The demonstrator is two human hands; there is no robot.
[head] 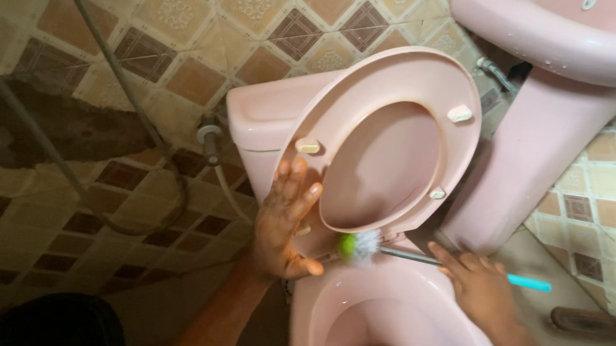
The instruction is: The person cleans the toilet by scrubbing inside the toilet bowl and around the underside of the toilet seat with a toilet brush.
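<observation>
Left hand (286, 223) spread flat against raised toilet seat (394, 141); right hand (482, 287) closed around brush (425, 258).

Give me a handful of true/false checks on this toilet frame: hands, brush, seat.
1. The left hand rests flat on the raised toilet seat. True.
2. The right hand holds a sponge. False: it grips a toilet brush by its handle.
3. The brush head is near the seat hinge at the back of the bowl. True.
4. The seat is down. False: it is up, against the tank.
5. The sink is blue. False: pink.
</observation>
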